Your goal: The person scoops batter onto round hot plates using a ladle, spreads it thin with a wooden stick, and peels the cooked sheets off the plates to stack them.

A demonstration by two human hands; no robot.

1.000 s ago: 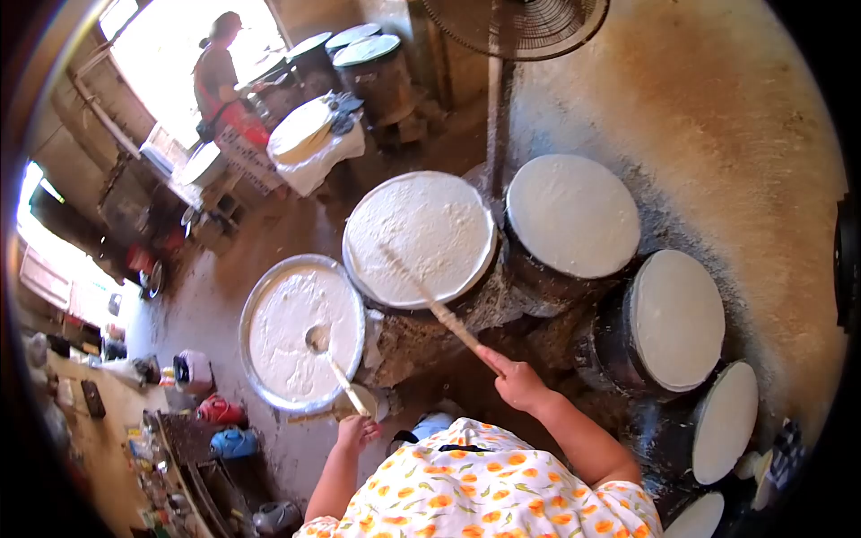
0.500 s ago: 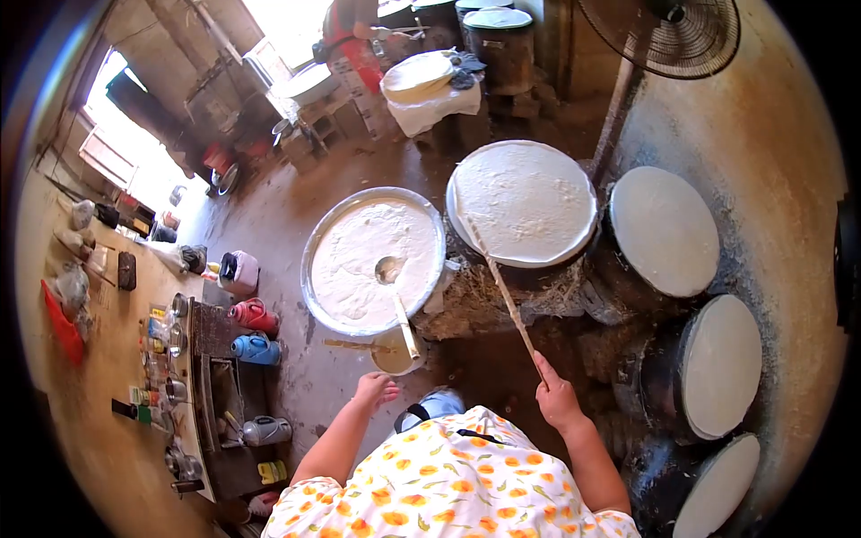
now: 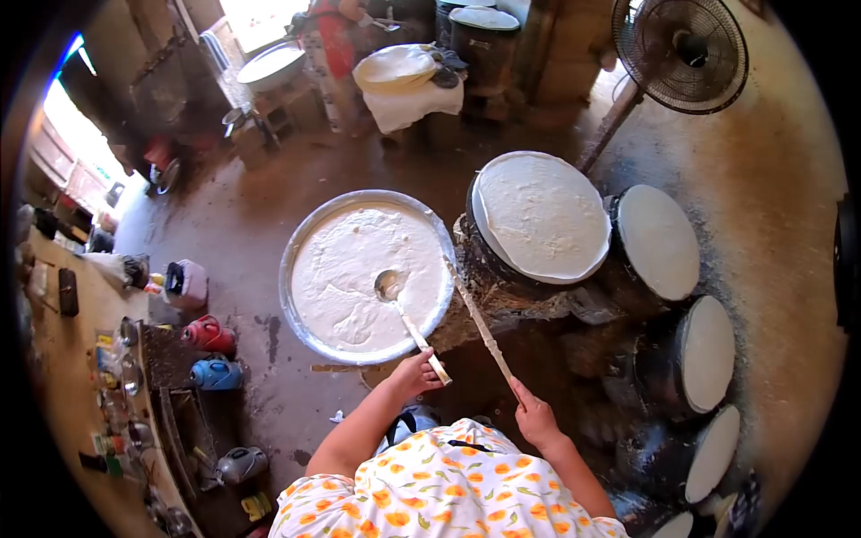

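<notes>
My left hand (image 3: 414, 372) is closed around the handle of a ladle (image 3: 418, 335). The ladle's bowl rests in thick white batter (image 3: 336, 269), which fills a wide metal basin (image 3: 289, 309). My right hand (image 3: 534, 414) grips the lower end of a long, thin wooden stick (image 3: 484, 330). The stick slants up and left, its far tip near the basin's right rim. Right of the basin, a round white sheet (image 3: 543, 215) covers the top of a drum-like stove, its edge slightly overhanging.
Several more drums with round white tops (image 3: 659, 242) curve down the right side. A standing fan (image 3: 686, 49) is behind them. At left are a red flask (image 3: 209, 335), a blue flask (image 3: 216, 373) and a cluttered counter. Another person (image 3: 336, 40) stands at the back beside a cloth-covered stand (image 3: 413, 103).
My left hand has moved forward from beside the basin onto the ladle's handle. The stick's tip has moved left, off the round white sheet to the basin's edge. The view has shifted.
</notes>
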